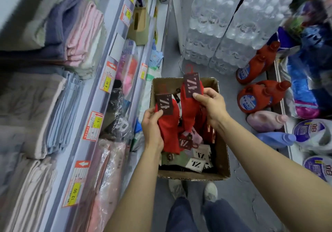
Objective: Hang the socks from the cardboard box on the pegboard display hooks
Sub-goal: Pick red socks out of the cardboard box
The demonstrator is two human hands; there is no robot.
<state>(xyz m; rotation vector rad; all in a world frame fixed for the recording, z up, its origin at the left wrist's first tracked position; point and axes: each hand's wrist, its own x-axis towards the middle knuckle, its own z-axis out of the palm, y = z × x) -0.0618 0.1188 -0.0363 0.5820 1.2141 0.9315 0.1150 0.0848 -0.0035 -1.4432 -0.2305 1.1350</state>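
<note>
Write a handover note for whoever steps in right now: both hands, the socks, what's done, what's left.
Left hand grips one red sock pair by its dark card.
Right hand pinches a second red pair at its card label, lifted over the cardboard box.
More carded socks lie in the box on the floor.
No pegboard or hooks in view, so nothing shows as hung. Left: carry both pairs to the hooks, hang them, then empty the box.

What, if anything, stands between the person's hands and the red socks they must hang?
Nothing visible. The left hand already grips one red sock pair, the right hand pinches another red sock pair by its dark card label, above the brown cardboard box. No pegboard shows.
</note>
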